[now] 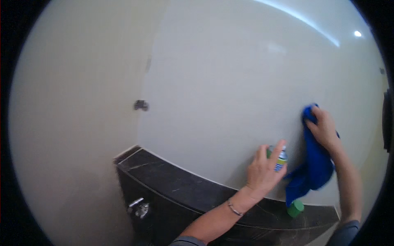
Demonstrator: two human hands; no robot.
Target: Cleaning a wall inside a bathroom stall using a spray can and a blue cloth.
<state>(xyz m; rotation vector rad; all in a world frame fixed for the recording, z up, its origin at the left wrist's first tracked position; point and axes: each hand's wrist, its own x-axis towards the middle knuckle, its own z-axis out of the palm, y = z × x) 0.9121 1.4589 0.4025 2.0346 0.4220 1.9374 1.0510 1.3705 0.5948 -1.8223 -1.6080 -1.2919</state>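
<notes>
My left hand (265, 170) is wrapped around a spray can (280, 163) with a green and blue label, its index finger resting at the nozzle on top. A blue cloth (317, 163) is pinched in my right hand (324, 127), close to the pale wall (215, 92). The cloth hangs down in folds, and its lower tip reaches near a green cap (296, 209) on the dark stone ledge (184, 183). Most of the can is hidden behind my left fingers.
Below the ledge, a chrome fitting (140, 207) sticks out of the dark panel at left. A small metal bracket (141, 105) sits by the wall's left edge. Something dark (387, 120) hangs at the far right. A light strip (301, 20) shines at the top.
</notes>
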